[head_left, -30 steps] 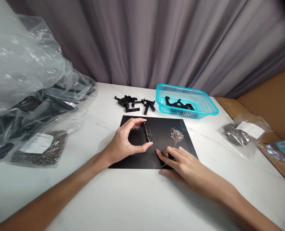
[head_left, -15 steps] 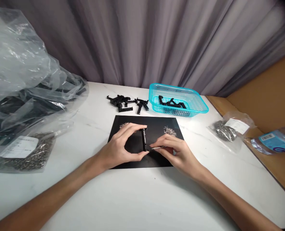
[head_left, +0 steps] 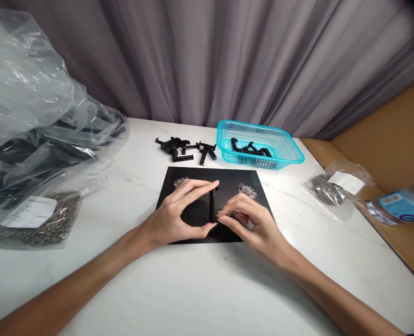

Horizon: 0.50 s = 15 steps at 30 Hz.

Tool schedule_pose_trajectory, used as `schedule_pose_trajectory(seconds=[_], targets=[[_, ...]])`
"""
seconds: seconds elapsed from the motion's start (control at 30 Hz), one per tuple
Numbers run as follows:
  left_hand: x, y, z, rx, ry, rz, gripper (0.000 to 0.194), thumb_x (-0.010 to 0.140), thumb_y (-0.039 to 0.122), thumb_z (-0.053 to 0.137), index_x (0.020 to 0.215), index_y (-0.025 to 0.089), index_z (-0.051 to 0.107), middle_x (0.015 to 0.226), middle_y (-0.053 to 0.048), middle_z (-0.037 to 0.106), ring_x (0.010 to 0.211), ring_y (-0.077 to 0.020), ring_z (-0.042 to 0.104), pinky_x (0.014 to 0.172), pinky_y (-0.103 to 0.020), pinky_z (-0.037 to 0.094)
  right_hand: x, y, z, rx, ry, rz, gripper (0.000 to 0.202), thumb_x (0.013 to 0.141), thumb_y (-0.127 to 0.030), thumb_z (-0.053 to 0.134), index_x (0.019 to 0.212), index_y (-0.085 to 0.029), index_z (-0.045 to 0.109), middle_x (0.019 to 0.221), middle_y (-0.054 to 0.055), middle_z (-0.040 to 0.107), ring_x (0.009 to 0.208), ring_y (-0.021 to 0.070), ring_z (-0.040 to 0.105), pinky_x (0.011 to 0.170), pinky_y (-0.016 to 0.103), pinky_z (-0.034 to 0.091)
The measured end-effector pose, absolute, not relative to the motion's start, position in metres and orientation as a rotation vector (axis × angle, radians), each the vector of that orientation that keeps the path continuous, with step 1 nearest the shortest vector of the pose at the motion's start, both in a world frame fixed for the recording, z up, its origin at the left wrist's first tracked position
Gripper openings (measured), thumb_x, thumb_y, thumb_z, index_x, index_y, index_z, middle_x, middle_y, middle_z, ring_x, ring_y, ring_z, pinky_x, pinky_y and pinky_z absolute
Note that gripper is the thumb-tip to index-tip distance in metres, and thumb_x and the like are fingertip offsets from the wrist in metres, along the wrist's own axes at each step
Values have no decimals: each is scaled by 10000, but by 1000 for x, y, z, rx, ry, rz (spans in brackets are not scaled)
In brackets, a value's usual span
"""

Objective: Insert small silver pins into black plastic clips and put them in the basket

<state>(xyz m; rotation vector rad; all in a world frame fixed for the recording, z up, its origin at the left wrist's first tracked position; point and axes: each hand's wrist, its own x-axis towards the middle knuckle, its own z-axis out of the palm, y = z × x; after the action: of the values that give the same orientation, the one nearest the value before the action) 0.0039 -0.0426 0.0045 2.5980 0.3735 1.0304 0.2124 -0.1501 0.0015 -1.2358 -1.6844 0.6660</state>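
My left hand [head_left: 173, 217] pinches a slim black plastic part [head_left: 212, 205] between thumb and forefinger, holding it lengthwise over the black mat [head_left: 192, 212]. My right hand [head_left: 250, 221] grips a thin metal pin [head_left: 228, 213] and points its tip at the side of the black part. Two small heaps of silvery metal springs lie on the mat, one at the far left [head_left: 181, 182] and one at the far right [head_left: 247, 189].
Loose black plastic parts [head_left: 185, 149] lie behind the mat. A turquoise basket [head_left: 291, 151] beside them holds a few more. A large clear bag [head_left: 35, 121] of black parts and a labelled bag of metal bits [head_left: 31, 219] sit left. Another small bag [head_left: 333, 189] lies right, by a cardboard box [head_left: 396, 154].
My right hand lifted the metal pin off the mat's near edge and brought it up to the black part. My left hand kept its hold on the part.
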Motion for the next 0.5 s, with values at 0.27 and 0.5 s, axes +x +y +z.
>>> schedule_pose_trajectory(seconds=[0.27, 0.5], targets=[[4, -41, 1, 2566, 354, 1072, 739, 799, 225, 783, 1486, 243, 509, 1312, -120, 654, 1203, -279, 641, 1027, -448, 563, 208, -151, 2, -1190, -1698, 720, 156, 1018, -332, 622, 989, -213, 719, 930, 47, 642, 756, 153, 564, 645, 296, 476], [4, -42, 2, 2544, 336, 1101, 738, 772, 214, 807, 1461, 231, 542, 1274, -120, 683, 1154, -278, 669, 987, -438, 586, 218, -152, 5, -1106, -1873, 681, 168, 1047, -275, 565, 1081, -219, 719, 979, 65, 643, 849, 176, 603, 714, 319, 528]])
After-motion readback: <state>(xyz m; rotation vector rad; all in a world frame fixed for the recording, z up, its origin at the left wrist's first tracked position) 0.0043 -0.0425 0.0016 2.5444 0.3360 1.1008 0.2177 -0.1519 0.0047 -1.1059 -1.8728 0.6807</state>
